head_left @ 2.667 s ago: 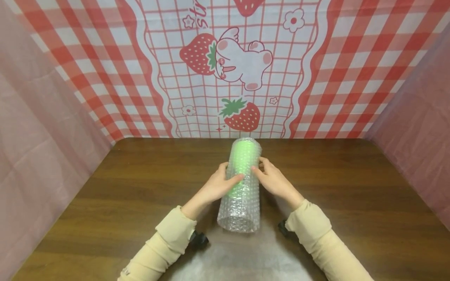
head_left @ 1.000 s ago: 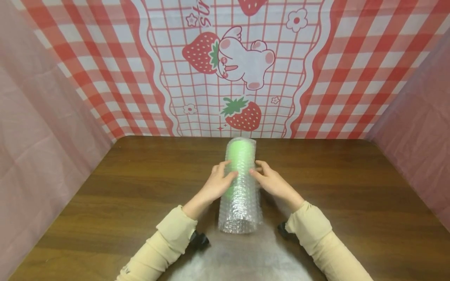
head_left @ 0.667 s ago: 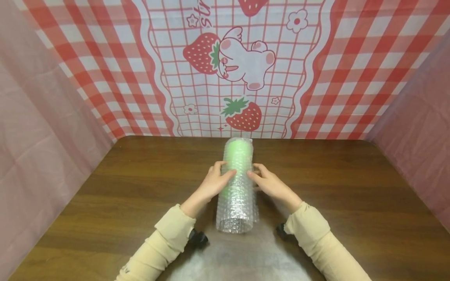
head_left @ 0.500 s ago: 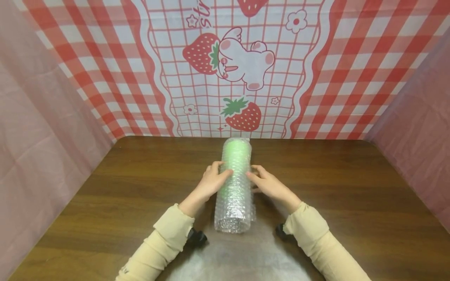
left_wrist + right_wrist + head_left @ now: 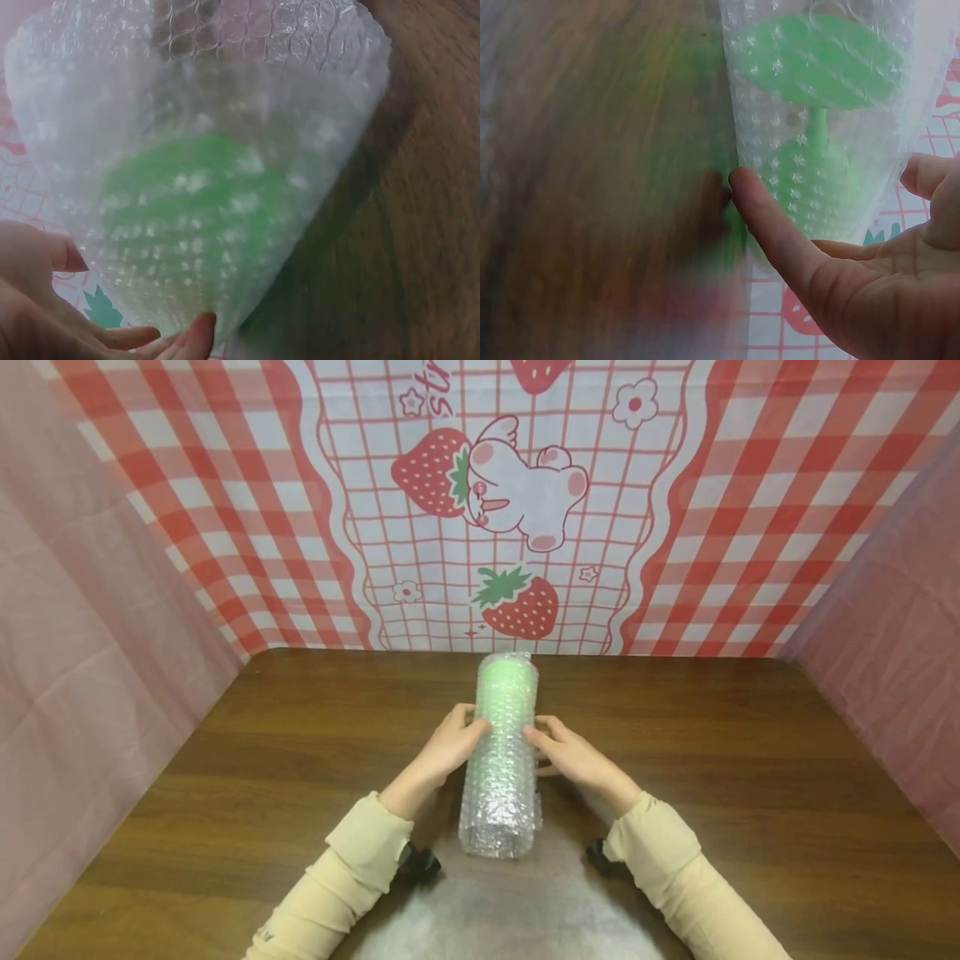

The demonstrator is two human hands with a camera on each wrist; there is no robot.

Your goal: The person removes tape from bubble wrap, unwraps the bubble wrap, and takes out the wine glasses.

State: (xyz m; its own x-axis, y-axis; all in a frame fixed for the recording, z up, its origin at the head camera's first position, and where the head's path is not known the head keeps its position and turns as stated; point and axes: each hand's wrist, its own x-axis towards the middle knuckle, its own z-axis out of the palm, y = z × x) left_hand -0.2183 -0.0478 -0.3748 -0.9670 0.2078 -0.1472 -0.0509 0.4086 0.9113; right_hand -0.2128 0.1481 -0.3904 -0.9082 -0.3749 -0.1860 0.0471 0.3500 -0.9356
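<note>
A roll of clear bubble wrap lies lengthwise on the table, wound round a light green object. Through the film in the right wrist view, that object has a wide disc, a thin stem and a rounded body. My left hand touches the roll's left side, thumb on top and fingers down its flank. On the opposite side my right hand rests its thumb near the top, while a fairly straight finger lies low along the wrap in the right wrist view. The wrap's near end is hollow, with its loose edge close along the right side.
The brown wooden table extends to both sides of the roll. Behind it hangs a red and white strawberry cloth, with pink curtains at the sides. Dark devices sit under both wrists.
The roll has turned and shifted slightly left, and its loose edge on the right now lies closer to it. Both hands have moved a little left with it.
</note>
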